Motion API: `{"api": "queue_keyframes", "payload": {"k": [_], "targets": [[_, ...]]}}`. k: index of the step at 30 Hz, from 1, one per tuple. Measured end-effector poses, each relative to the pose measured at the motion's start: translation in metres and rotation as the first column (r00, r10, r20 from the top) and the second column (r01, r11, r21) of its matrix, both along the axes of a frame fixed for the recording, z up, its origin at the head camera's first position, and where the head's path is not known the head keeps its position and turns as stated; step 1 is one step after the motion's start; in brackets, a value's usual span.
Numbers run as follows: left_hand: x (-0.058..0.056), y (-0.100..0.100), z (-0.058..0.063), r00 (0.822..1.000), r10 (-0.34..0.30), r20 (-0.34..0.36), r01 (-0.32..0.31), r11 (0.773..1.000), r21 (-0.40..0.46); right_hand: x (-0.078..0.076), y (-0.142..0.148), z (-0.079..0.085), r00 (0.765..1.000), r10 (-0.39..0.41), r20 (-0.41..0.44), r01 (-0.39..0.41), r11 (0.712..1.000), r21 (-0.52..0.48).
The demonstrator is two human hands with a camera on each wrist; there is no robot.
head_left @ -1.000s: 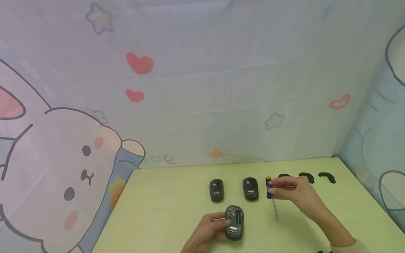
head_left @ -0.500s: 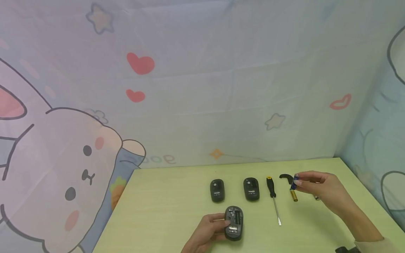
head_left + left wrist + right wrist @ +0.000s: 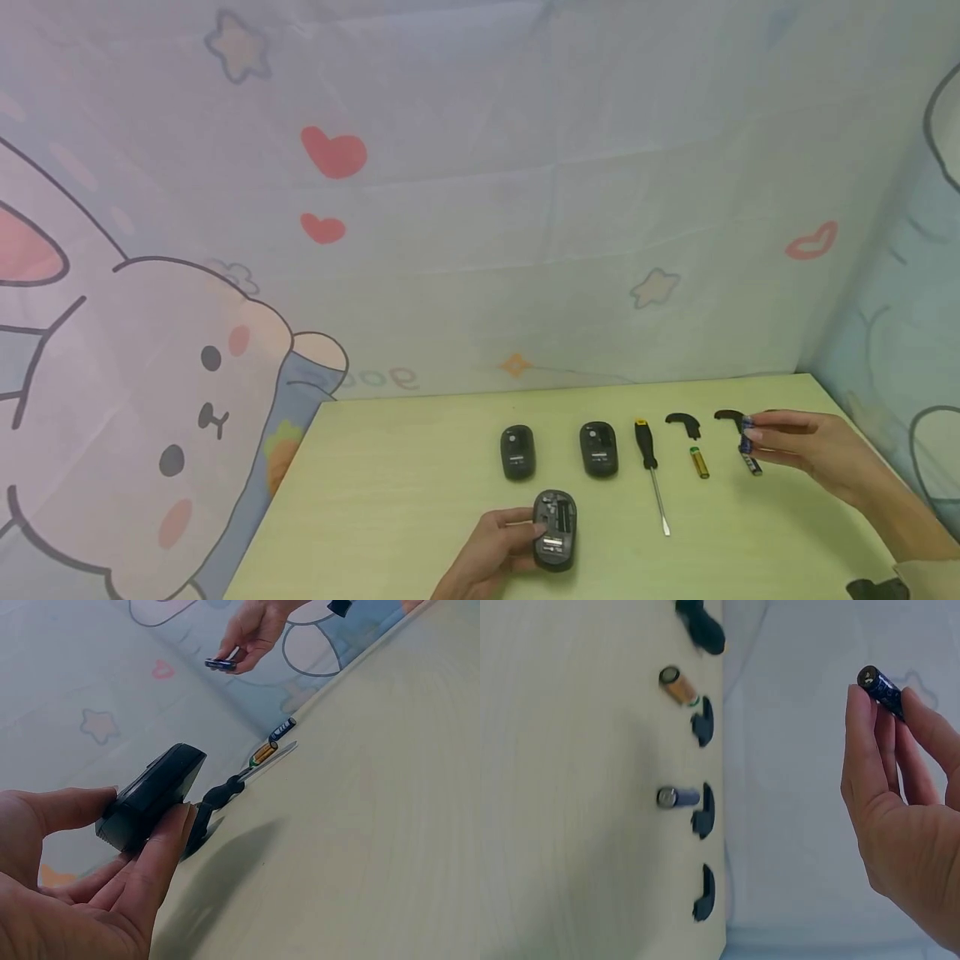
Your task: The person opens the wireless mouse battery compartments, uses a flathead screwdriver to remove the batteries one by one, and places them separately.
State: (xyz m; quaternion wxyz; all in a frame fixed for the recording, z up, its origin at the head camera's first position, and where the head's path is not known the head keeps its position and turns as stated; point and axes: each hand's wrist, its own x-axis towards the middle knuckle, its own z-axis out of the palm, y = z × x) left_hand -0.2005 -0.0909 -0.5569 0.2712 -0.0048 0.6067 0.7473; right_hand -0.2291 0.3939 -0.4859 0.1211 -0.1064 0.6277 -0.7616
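Note:
My left hand (image 3: 483,554) grips a black computer mouse (image 3: 555,542), its underside turned up and a dark battery slot showing. In the left wrist view, thumb and fingers hold the mouse (image 3: 154,795) by its sides above the table. To the right, my right hand (image 3: 832,458) pinches a dark blue battery (image 3: 746,435) between thumb and fingers. The right wrist view shows this battery (image 3: 881,691) raised well off the tabletop. Beneath it in the head view lies another blue-and-silver battery (image 3: 752,467), and left of that a gold battery (image 3: 700,463).
Two more black mice (image 3: 517,452) (image 3: 598,450) lie underside up at the back. A screwdriver (image 3: 649,475) with a black and yellow handle lies right of them. Three curved black covers (image 3: 703,812) line the table's far edge, before a printed cloth backdrop (image 3: 480,208).
My right hand has moved right with the blue battery, from over the screwdriver to the second cover, uncovering the screwdriver and the gold battery. My left hand and its mouse have stayed put.

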Motion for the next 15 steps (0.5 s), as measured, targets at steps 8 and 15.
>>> {"api": "queue_keyframes", "payload": {"k": [8,15], "targets": [[0.0,0.0,-0.002,1.0,-0.008,0.0,0.008,1.0,0.007,-0.008,0.037,-0.015,0.993,0.091,0.071,-0.094,0.995,0.033],[0.001,0.003,-0.003,1.0,-0.011,0.003,0.011,1.0,0.019,-0.014,0.06,-0.027,0.982,0.067,0.175,-0.08,0.995,0.067]]}}
